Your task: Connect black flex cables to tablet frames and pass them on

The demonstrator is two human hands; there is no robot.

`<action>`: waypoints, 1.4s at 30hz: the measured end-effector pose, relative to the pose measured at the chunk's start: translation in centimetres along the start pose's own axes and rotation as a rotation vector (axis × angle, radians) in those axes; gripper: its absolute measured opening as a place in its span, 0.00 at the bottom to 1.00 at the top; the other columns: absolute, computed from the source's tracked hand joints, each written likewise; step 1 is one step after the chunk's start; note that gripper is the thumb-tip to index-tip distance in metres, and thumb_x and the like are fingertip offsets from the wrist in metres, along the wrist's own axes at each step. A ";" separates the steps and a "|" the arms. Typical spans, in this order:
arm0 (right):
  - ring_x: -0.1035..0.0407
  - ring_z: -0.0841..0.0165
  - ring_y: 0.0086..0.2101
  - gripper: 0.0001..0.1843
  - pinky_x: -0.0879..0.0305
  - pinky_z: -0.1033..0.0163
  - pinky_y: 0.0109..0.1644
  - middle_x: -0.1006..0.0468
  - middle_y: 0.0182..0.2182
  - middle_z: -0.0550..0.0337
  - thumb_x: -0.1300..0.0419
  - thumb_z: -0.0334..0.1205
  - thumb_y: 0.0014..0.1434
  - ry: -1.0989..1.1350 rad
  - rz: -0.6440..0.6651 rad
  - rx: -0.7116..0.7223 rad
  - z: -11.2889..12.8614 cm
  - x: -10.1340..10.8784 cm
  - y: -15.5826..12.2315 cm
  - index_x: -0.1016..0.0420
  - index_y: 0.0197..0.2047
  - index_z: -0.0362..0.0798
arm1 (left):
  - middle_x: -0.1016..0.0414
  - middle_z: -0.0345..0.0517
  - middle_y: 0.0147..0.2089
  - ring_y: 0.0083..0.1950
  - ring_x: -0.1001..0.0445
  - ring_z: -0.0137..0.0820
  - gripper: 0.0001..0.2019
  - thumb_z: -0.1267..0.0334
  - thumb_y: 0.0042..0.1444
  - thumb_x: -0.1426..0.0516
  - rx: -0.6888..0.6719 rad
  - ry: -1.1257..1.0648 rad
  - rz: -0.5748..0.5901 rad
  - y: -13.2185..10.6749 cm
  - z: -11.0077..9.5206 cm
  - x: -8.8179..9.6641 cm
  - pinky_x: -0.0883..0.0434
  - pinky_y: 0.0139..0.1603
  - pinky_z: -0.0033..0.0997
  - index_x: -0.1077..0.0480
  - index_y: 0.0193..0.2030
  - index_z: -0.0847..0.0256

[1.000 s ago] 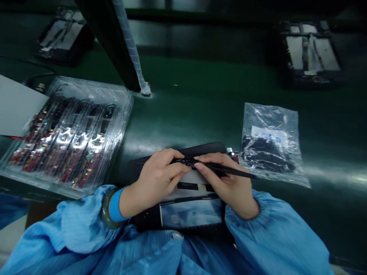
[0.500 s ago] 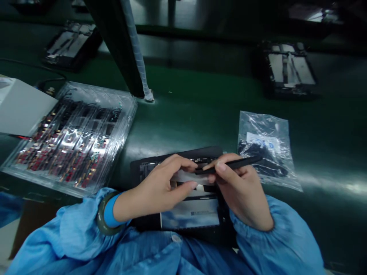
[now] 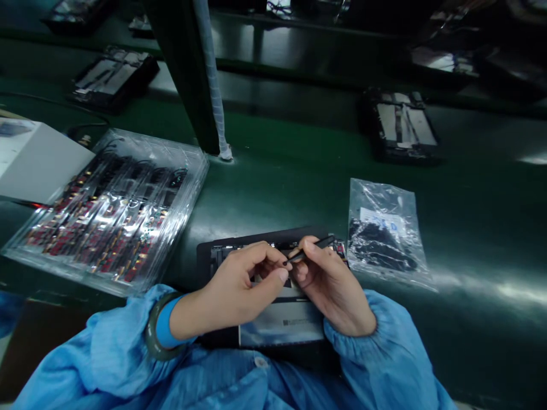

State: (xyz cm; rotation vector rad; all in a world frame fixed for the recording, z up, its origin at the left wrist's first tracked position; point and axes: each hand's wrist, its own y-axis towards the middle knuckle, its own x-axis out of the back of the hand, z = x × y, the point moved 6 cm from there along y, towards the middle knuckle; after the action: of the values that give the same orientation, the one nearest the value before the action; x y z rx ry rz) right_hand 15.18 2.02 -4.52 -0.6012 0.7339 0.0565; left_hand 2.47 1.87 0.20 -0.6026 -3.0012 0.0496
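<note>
One long green worktop (image 3: 273,188) carries everything; from its far side slants a dark post (image 3: 183,74), which bounds the reach forward and to the left; two case units (image 3: 109,77) (image 3: 404,122) sit farther back, one to either side of the post.

Toward the left edge lies a clear tray (image 3: 190,202) of circuit boards (image 3: 98,222), its rim slanting; a white box (image 3: 47,165) stands by its outer far corner; the tray seems set there so the boards stay within reach yet apart from the work.

Near the middle of the front edge, close against the body, is the open device (image 3: 282,324), partly covered by the hands; such closeness probably steadies the wrists; a strip of green runs between it and the tray.

Just beside its right end rests a plastic bag (image 3: 384,228) of dark parts, likely kept handy for the right hand (image 3: 337,287).

That hand holds a thin black tool (image 3: 323,242), slanted over the device; the left hand (image 3: 239,285) brings thumb and forefinger narrowly together at the tool's tip, perhaps to guide it; whether they pinch anything, I cannot tell.
</note>
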 end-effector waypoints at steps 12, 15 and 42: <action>0.31 0.80 0.17 0.11 0.32 0.81 0.22 0.23 0.19 0.67 0.26 0.39 0.43 0.088 -0.002 -0.073 -0.7 -0.6 0.4 0.24 0.24 0.45 | 0.31 0.40 0.29 0.26 0.36 0.22 0.05 0.67 0.59 0.46 0.024 -0.035 -0.027 0.0 0.3 0.2 0.38 0.25 0.23 0.30 0.34 0.64; 0.31 0.80 0.16 0.12 0.33 0.81 0.21 0.22 0.18 0.67 0.25 0.39 0.42 0.105 -0.005 -0.087 -1.0 -0.7 0.4 0.23 0.25 0.45 | 0.31 0.40 0.28 0.27 0.35 0.23 0.05 0.66 0.59 0.44 -0.034 0.040 -0.071 -0.1 0.3 0.4 0.36 0.27 0.23 0.30 0.33 0.63; 0.25 0.68 0.30 0.05 0.27 0.64 0.31 0.20 0.31 0.63 0.33 0.41 0.54 -0.355 -0.238 0.692 1.8 -0.6 -2.9 0.25 0.34 0.53 | 0.30 0.43 0.36 0.25 0.29 0.20 0.04 0.69 0.58 0.42 -0.222 0.132 -0.275 -0.5 0.3 1.3 0.28 0.22 0.18 0.29 0.40 0.63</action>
State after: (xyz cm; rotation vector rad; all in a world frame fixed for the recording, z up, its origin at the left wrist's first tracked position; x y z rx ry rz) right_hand 16.59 0.65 -1.59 -0.0056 0.2952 -0.2959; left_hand 1.06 1.87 0.01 -0.1932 -2.9484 -0.3295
